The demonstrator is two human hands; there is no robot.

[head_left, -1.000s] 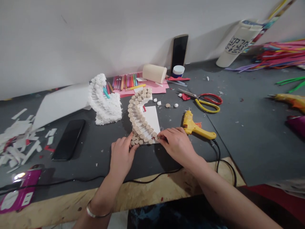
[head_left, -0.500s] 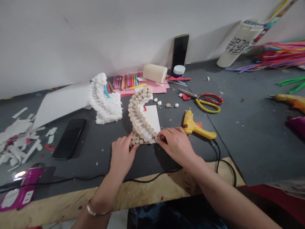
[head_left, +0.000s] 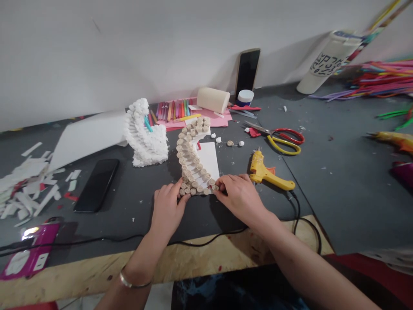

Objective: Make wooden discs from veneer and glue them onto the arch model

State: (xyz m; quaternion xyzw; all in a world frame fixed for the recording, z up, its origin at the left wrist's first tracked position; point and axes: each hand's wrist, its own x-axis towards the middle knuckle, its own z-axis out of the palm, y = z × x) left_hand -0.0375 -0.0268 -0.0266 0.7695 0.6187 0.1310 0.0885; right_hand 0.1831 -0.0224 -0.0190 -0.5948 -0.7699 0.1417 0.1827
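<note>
A curved craft model (head_left: 195, 161) stands on the dark table, its stair-like white ridges edged with small beige coiled rolls. A flat white base piece (head_left: 209, 157) shows behind it. My left hand (head_left: 169, 204) is closed on the model's lower left corner, thumb in front and fingers at the side. At the lower right edge, the fingertips of my right hand (head_left: 240, 196) pinch a beige roll (head_left: 214, 187) against the model. To the left stands a similar model (head_left: 146, 135) covered in white fluffy bits. A yellow glue gun (head_left: 267, 172) lies right of my right hand.
Scissors (head_left: 280, 140) lie beyond the glue gun. A dark phone (head_left: 97, 185) and white scraps (head_left: 30, 185) are on the left. At the back are a cardboard tube (head_left: 213, 100), a propped phone (head_left: 248, 73) and a white tumbler (head_left: 327, 62). A black cable (head_left: 206, 242) crosses the front.
The whole view has shifted slightly, so things sit a little farther right. Both hands keep their places on the model.
</note>
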